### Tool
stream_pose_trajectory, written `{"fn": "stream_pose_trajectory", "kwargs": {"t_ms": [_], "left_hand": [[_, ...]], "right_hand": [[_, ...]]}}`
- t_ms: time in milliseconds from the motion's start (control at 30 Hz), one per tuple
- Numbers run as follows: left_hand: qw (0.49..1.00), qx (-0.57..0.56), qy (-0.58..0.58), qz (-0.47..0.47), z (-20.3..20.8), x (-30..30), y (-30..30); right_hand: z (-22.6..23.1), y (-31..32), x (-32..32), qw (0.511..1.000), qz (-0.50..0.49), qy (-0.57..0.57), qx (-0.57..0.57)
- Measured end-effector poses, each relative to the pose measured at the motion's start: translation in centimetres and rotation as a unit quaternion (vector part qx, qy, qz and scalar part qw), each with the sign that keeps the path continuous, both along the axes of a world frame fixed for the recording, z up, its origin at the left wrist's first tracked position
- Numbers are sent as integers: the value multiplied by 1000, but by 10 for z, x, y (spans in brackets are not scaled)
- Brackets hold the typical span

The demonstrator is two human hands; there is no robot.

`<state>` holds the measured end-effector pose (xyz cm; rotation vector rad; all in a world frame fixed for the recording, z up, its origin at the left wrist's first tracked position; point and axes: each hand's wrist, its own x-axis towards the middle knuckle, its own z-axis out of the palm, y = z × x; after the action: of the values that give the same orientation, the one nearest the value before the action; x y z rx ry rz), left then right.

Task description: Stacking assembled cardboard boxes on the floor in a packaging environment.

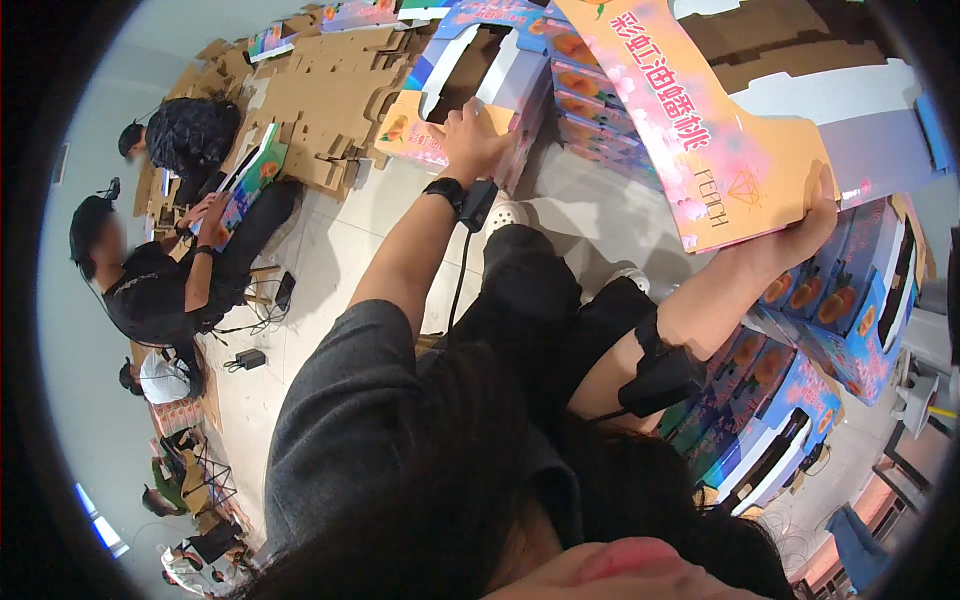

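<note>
In the head view, my right hand [800,230] grips the lower corner of a large open cardboard fruit box [665,130]. The box is printed orange and pink with peach pictures, and its inside is brown. My left hand [472,145] is closed on the end panel of a second printed fruit box [410,137], smaller in view, with its fingers bent over the panel's edge. The fingertips of my right hand are partly hidden behind its box.
Stacked printed boxes [605,110] stand between my hands, with more boxes [760,400] at my right. Flattened brown cardboard [330,95] lies at the far left. A seated co-worker [150,270] holds a printed box [245,185]; other people sit further along. A black adapter [247,359] lies on the floor.
</note>
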<state>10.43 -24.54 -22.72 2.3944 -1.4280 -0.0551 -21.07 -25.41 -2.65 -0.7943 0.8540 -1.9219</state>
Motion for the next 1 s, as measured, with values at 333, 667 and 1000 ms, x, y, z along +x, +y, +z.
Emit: {"fn": "stream_pose_trajectory", "kwargs": {"t_ms": [333,667,1000], "left_hand": [[1000,5,-6,-12,-4,-5,11],[944,-319,28,78,-108,9,105],[860,162,465,133,-162,-5,70]], "right_hand": [[-2,1,2,998,37,-52,23],[6,2,5,993,37,-104,29],[-5,-2,1,997,28,-56,39]]}}
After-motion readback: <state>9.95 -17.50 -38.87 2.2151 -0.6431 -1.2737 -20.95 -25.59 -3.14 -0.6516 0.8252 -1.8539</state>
